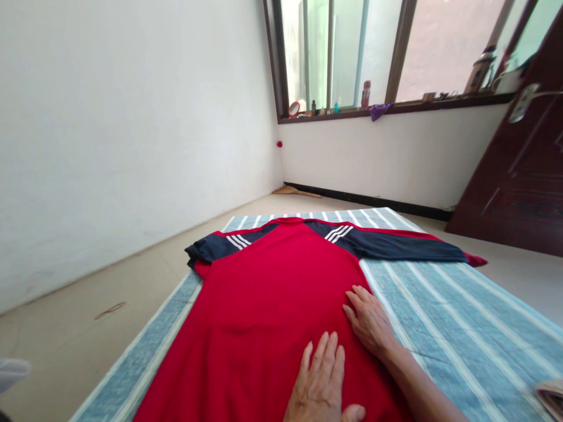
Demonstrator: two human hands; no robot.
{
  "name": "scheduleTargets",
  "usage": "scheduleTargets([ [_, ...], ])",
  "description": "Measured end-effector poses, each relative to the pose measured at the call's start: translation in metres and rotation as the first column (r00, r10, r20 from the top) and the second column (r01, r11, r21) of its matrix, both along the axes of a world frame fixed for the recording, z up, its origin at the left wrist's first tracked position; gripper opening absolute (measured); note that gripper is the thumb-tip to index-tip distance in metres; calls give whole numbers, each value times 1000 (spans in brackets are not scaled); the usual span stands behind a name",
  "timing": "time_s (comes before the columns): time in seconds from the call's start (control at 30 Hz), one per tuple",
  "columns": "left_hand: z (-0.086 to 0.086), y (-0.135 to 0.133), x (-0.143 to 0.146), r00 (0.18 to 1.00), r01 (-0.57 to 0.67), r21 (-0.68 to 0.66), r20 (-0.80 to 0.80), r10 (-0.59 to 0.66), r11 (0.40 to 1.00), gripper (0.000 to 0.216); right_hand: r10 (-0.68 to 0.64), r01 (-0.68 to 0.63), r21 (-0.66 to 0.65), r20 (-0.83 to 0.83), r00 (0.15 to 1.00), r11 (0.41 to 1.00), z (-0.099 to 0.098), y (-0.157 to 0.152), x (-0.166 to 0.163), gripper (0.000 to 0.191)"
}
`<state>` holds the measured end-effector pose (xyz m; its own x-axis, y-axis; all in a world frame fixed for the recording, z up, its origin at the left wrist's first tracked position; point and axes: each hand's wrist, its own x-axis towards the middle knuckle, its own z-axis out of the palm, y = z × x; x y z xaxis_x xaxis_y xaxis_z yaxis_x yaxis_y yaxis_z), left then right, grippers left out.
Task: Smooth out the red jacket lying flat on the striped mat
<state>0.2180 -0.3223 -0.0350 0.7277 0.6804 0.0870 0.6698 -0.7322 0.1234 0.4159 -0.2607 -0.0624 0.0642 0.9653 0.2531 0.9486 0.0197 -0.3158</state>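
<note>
A red jacket (272, 293) with dark navy sleeves and white stripes lies spread out in front of me, its collar at the far end. The right-hand sleeve (404, 245) stretches out sideways, while the left-hand sleeve (215, 247) hangs over the edge of the covered surface. My left hand (317, 381) rests flat on the lower part of the red cloth, fingers stretched forward. Farther up, at the garment's right side edge, my right hand (368, 316) lies on the cloth with its fingers extended. Neither hand grips anything.
Under the jacket is a blue-and-white striped cloth (457, 316). A white wall stands at the left, and a dark red door (514, 164) at the right. Bottles and a purple cloth (379, 111) sit on the windowsill. A broom (294, 191) lies on the floor in the corner.
</note>
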Motion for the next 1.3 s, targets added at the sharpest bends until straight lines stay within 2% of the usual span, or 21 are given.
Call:
scheduleTargets([
  [0.23,-7,0,-3,1000,14,49,9,-15,999,67,-2,2,1,0,1000,1000,0,0,0,39],
  [0.5,2,-1,-1,1000,-10,-30,-3,10,999,67,-4,4,-2,0,1000,1000,0,0,0,40],
  [1.3,0,-1,-2,1000,7,28,-11,-7,1000,64,-10,10,-19,24,1000,1000,1,0,0,40],
])
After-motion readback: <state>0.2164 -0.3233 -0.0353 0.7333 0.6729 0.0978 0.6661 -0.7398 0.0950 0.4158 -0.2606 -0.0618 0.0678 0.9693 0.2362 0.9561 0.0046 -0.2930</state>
